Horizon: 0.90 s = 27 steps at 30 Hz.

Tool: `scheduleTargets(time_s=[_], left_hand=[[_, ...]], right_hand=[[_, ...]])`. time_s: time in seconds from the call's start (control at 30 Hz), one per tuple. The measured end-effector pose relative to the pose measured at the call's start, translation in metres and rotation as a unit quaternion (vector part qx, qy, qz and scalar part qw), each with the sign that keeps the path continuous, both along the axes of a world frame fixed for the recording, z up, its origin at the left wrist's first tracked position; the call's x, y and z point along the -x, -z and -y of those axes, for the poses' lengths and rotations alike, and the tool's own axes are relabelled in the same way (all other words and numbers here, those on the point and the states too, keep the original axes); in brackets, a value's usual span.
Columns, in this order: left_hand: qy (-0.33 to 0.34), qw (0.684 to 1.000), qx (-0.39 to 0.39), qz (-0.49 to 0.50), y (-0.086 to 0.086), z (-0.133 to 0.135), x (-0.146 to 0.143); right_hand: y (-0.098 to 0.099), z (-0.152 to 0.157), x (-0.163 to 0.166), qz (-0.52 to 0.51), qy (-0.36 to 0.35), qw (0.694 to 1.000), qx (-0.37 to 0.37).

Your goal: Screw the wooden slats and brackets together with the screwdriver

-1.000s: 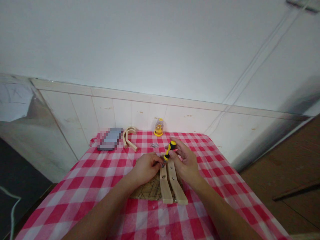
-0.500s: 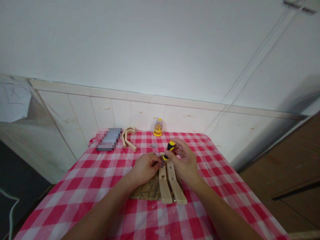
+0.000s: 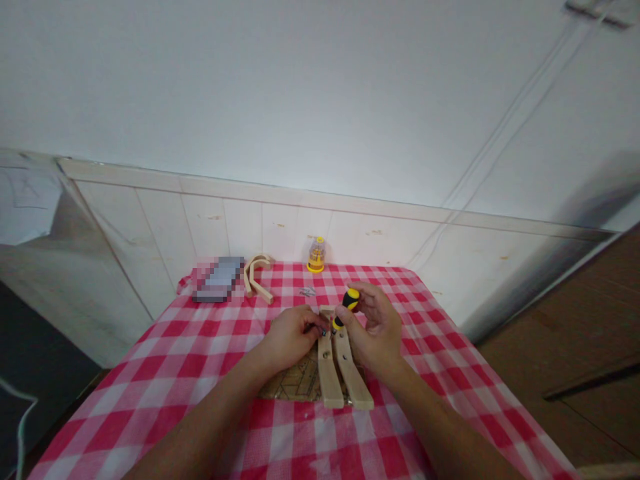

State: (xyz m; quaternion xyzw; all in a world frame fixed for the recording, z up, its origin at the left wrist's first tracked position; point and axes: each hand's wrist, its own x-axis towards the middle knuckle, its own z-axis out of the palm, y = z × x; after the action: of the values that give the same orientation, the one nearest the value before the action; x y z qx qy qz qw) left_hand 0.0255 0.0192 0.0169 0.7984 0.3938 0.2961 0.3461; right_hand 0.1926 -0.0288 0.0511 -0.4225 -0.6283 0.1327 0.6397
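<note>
My right hand (image 3: 374, 331) is closed round a short yellow-and-black screwdriver (image 3: 345, 309), tilted with its tip down at the far end of two pale wooden slats (image 3: 343, 371). The slats lie side by side on a patterned wooden board (image 3: 295, 381). My left hand (image 3: 290, 337) rests on the board's far edge, its fingertips pinched at the screwdriver's tip on something too small to make out.
The table has a red-and-white checked cloth (image 3: 200, 373). At the far edge stand a yellow screwdriver-bit holder (image 3: 317, 255), curved wooden pieces (image 3: 256, 275) and a blurred grey item (image 3: 218, 279). Small metal screws (image 3: 308, 291) lie behind my hands. A white panelled wall runs behind.
My right hand and the screwdriver have shifted slightly to the right and the handle has leaned further right. My left hand has stayed at the tip.
</note>
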Motion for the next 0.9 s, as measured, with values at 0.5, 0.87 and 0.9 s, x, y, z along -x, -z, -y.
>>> scheduleTargets(time_s=[0.5, 0.87, 0.9], left_hand=[[-0.003, 1.0, -0.004, -0.024, -0.0037, -0.0001, 0.0008], [-0.008, 0.999, -0.016, -0.042, -0.0057, 0.0002, 0.0013], [-0.01, 0.999, -0.015, -0.044, -0.0062, 0.0005, 0.0012]], right_hand=[[0.0051, 0.0085, 0.0009, 0.058, -0.058, 0.997, 0.01], [-0.002, 0.0095, 0.0036, 0.076, -0.054, 0.996, 0.005], [-0.0018, 0.0089, 0.004, 0.073, -0.048, 0.996, 0.004]])
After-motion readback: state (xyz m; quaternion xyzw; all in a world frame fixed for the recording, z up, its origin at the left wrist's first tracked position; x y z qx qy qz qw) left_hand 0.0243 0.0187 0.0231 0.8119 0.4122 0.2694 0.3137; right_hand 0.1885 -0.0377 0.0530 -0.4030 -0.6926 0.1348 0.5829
